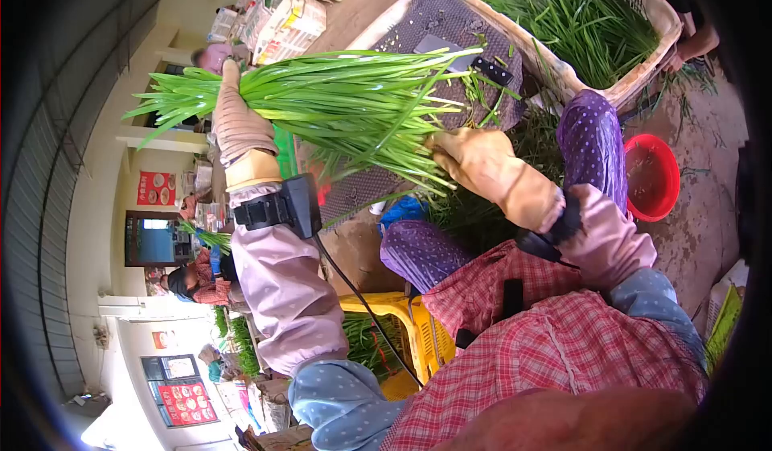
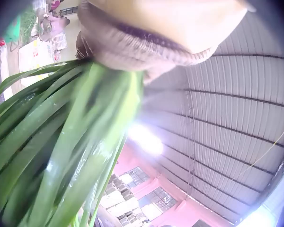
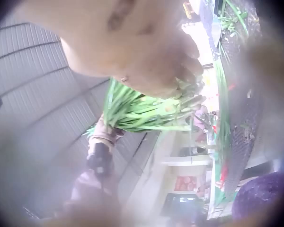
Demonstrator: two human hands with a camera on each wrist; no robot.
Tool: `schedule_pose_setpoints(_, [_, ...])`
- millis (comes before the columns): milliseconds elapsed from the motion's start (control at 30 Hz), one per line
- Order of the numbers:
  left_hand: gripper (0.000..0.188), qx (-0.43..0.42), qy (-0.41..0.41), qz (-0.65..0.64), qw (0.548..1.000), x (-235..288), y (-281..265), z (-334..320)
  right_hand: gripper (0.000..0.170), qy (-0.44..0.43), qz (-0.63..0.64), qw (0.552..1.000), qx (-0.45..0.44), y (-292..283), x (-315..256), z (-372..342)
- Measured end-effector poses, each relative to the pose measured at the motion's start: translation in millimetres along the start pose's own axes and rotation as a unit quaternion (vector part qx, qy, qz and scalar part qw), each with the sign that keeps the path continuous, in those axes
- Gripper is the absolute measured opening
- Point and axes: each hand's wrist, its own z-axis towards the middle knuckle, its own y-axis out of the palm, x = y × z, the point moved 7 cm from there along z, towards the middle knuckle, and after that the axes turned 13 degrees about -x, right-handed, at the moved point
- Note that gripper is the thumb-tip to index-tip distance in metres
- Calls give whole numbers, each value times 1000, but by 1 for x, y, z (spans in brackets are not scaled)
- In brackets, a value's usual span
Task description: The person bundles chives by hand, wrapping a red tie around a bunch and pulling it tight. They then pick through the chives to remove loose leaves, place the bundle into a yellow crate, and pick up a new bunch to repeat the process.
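A thick bunch of long green garlic chives (image 1: pixel 346 89) is held up in front of me, lying nearly level across the head view. My gloved left hand (image 1: pixel 240 121) grips it round the leafy part, with the leaf tips sticking out past the fist. At the pale stem ends is my gloved right hand (image 1: pixel 486 165), its fingers curled and pinching some of the stems. The left wrist view shows the leaves fanning out from under the left glove (image 2: pixel 132 52). In the right wrist view, the right glove (image 3: pixel 132 52) hides part of the stems.
A knife (image 1: pixel 492 70) lies among cut bits on a dark textured mat (image 1: pixel 418 20) beyond the chives. A white crate (image 1: pixel 555 57) of loose greens stands at the upper right, a red basin (image 1: pixel 650 177) below it. Near my lap is a yellow crate (image 1: pixel 426 330).
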Motion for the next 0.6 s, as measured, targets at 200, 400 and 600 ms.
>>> schedule_pose_setpoints(200, [39, -6, -9, 1, 1000, -6, 20, -7, 17, 7, 15, 999, 45, -1, 7, 11])
schedule_pose_setpoints(400, [36, 14, -14, -4, 1000, -5, 7, -9, 18, -86, 126, 984, 93, -16, 17, -9])
schedule_pose_setpoints(600, [38, 6, 29, 41, 999, -8, -32, 1, 24, 64, 618, 757, -202, 8, 31, -57])
